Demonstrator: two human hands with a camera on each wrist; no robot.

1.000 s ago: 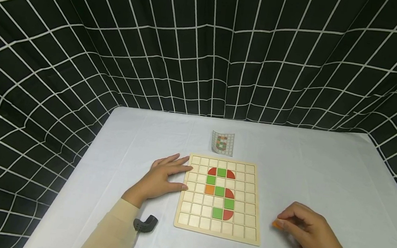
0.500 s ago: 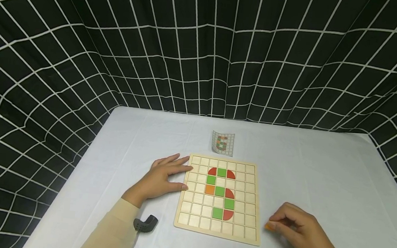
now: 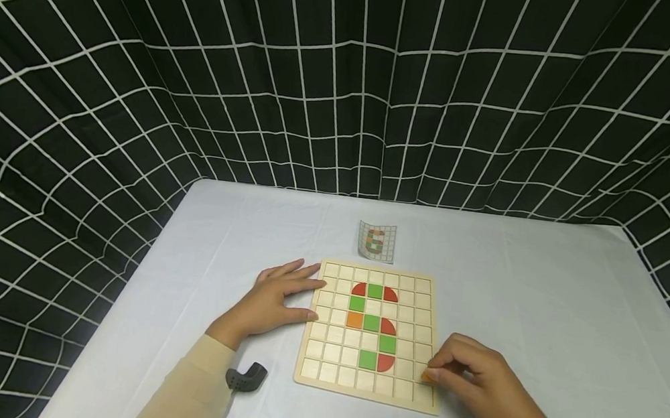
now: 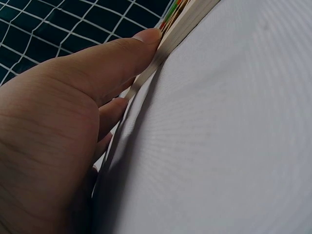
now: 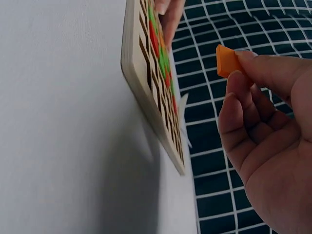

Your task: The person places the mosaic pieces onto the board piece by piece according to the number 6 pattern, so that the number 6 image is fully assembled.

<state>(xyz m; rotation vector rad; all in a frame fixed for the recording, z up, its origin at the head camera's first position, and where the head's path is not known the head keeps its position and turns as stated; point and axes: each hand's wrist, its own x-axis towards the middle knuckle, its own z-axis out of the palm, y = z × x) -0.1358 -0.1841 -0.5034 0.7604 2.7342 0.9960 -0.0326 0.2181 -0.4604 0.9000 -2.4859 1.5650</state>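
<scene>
Thumb and fingertips of my right hand pinch a small orange tile, which overlaps the right edge of the wooden grid board in the head view. My left hand lies at the board's left side, fingers spread and fairly straight, with thumb and index fingertip on the rim. In the left wrist view the thumb rests against the board's edge. Set in the grid are green squares, red quarter-circles and one orange square.
Behind the board lies a curled paper card with a printed coloured grid pattern. A dark curved piece sits beside the left sleeve. White cloth covers the table, and a black curtain with white lines surrounds it.
My right hand has moved left with the orange tile, from the cloth beside the board to over its right edge. The left hand has stayed in place.
</scene>
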